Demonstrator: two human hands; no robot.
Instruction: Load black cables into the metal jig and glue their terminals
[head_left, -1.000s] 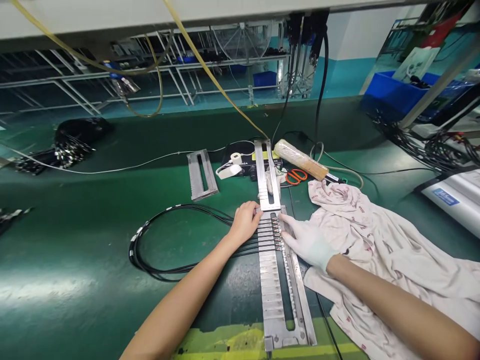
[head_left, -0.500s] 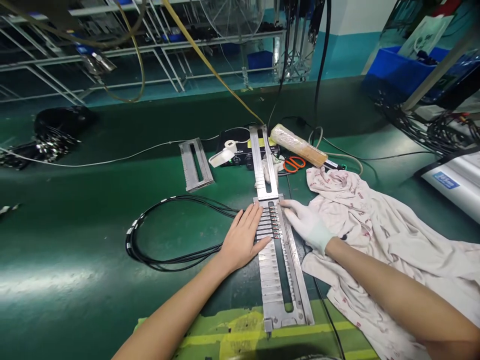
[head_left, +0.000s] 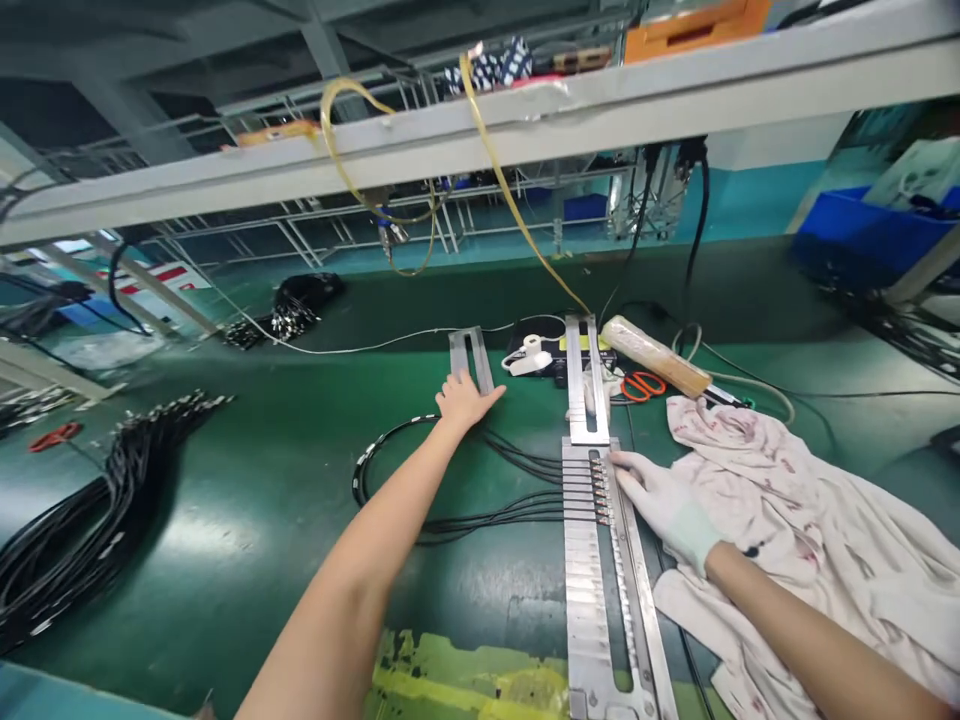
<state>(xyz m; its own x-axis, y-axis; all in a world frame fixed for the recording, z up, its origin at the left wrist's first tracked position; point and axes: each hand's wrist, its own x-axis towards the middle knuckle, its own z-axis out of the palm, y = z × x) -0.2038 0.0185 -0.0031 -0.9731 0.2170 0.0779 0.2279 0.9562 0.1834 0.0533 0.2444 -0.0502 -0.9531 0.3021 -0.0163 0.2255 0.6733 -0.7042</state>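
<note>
My left hand [head_left: 465, 402], bare, reaches forward over the near end of a small slotted metal plate [head_left: 457, 350]; its thumb is spread and the fingers look apart. Whether the fingertips touch the plate I cannot tell. My right hand [head_left: 664, 505], in a white glove, grips the upper right edge of a long metal fixture [head_left: 585, 610] with thumb and fingertips. Several black cables [head_left: 517, 505] lie side by side in the fixture's grooves, their metal connectors [head_left: 602, 490] lined up beside the glove. The cables loop to the left on the green table.
A second slotted metal plate [head_left: 577, 390] adjoins the fixture's far end. Beyond are orange scissors [head_left: 643, 386], a wrapped roll [head_left: 652, 355] and a white device [head_left: 531, 355]. A crumpled cloth [head_left: 780, 490] lies right. A cable bundle [head_left: 112, 500] lies left. A shelf beam [head_left: 420, 155] crosses above.
My left hand has lifted off the cables on the fixture and moved forward and left to the small metal plate. My right hand stays at the fixture. The view has tilted up and turned left.
</note>
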